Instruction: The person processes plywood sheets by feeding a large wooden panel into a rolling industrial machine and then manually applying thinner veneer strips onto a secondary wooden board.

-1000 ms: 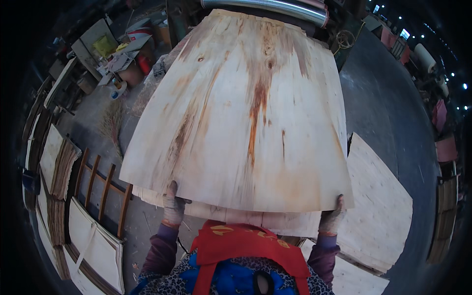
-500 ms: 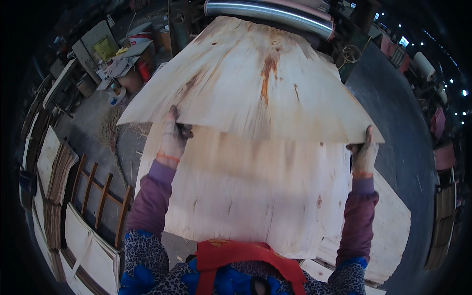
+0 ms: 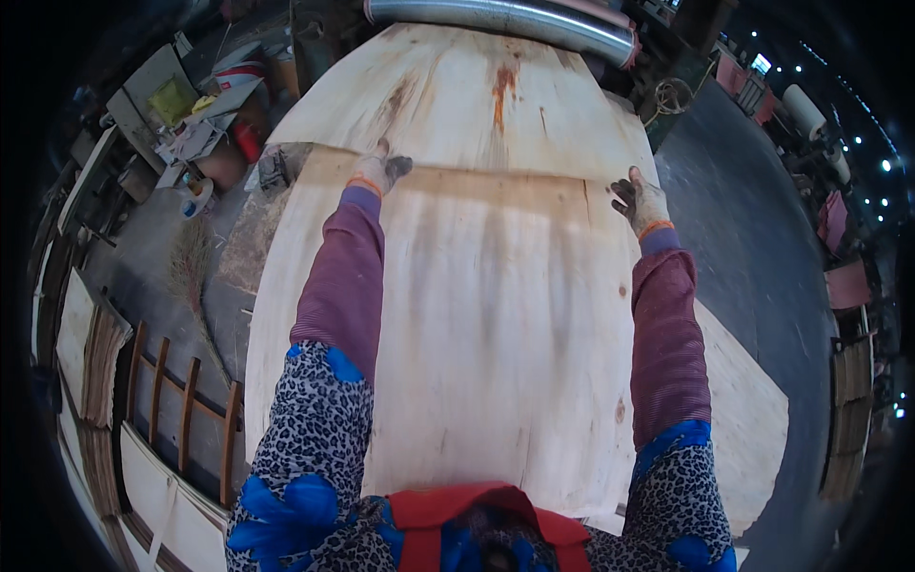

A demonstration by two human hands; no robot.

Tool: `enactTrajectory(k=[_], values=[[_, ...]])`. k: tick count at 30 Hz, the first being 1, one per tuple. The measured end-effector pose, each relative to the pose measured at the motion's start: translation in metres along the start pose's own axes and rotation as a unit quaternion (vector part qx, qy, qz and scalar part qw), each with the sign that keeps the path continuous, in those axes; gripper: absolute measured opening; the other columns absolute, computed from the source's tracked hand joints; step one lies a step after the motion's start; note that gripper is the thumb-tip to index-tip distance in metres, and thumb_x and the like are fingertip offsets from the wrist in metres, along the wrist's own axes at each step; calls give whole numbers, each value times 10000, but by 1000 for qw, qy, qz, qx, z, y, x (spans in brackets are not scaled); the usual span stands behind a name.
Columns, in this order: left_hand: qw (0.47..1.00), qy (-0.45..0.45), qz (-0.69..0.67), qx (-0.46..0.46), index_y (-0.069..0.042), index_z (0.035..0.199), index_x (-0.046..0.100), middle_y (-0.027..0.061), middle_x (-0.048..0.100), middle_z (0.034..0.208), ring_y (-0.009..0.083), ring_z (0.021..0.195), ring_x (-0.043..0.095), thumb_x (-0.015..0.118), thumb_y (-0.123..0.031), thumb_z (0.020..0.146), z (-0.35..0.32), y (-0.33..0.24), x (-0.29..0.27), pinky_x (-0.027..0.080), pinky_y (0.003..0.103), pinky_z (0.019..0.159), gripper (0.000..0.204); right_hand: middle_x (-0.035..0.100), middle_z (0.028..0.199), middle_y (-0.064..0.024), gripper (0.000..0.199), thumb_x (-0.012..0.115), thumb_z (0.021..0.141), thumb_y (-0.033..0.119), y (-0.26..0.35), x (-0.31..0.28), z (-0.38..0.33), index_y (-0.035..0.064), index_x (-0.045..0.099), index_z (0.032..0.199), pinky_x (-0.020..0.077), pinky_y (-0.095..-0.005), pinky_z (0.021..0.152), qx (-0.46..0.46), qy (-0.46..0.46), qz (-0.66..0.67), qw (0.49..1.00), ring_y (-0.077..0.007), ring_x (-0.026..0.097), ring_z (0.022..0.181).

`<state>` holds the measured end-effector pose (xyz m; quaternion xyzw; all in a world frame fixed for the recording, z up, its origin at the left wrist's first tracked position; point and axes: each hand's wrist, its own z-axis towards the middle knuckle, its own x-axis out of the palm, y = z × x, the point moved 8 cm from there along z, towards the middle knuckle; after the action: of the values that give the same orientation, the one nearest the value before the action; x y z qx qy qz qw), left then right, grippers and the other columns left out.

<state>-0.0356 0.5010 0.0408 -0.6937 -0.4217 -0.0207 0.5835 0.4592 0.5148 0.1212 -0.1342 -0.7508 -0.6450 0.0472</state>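
Near veneer sheet point(image 3: 496, 353) lies at centre, on a stack of sheets point(image 3: 743, 410) that juts out at 4 o'clock. Far veneer sheet point(image 3: 477, 105) lies behind it at 12 o'clock, its near edge meeting the near sheet's far edge. Roller point(image 3: 505, 21) runs across behind the far sheet. Left hand point(image 3: 379, 172) rests on that seam at 11 o'clock; right hand point(image 3: 640, 202) on it at 1 o'clock, well apart. Broom point(image 3: 195, 286) lies on the floor at 9 o'clock. Wooden rack point(image 3: 181, 400) stands at 8 o'clock, veneer piles point(image 3: 91, 353) left of it. Cluttered bench point(image 3: 181, 105) at 10 o'clock.
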Motion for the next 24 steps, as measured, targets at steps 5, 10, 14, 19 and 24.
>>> enactTrajectory(k=[5,10,14,19,24], values=[[997,67,-18,39,-21,1101,439,162,570,932,290,888,575,525,-229,864,-36,3,-30,485,413,699,326,550,1095,-197,402,510,873,227,-5,6,-104,-30,438,1173,474,-362,772,10,163,28,986,-274,583,924],[985,168,28,32,14,1161,437,193,549,1086,292,955,563,472,-183,883,-191,65,-87,453,385,822,342,586,1032,-185,355,476,886,211,-82,-158,-243,-34,480,1143,488,-318,747,50,4,22,998,-242,603,860],[992,74,93,-36,14,1118,498,171,583,1025,261,882,592,480,-176,887,-308,118,-154,479,360,793,300,598,1014,-180,336,470,881,219,-173,-279,-371,-6,500,1129,501,-325,710,94,-161,59,981,-224,610,790],[983,88,118,-113,5,1139,491,173,572,1036,260,929,567,517,-210,869,-404,168,-201,461,350,818,346,606,997,-154,265,428,881,176,-243,-319,-485,29,522,1080,492,-364,699,184,-267,140,936,-218,593,745],[971,55,170,-156,7,1065,530,159,617,915,244,790,611,518,-161,872,-471,195,-201,513,336,716,256,609,965,-167,237,407,876,148,-275,-313,-533,18,506,1047,501,-393,658,227,-339,161,899,-250,599,730]])
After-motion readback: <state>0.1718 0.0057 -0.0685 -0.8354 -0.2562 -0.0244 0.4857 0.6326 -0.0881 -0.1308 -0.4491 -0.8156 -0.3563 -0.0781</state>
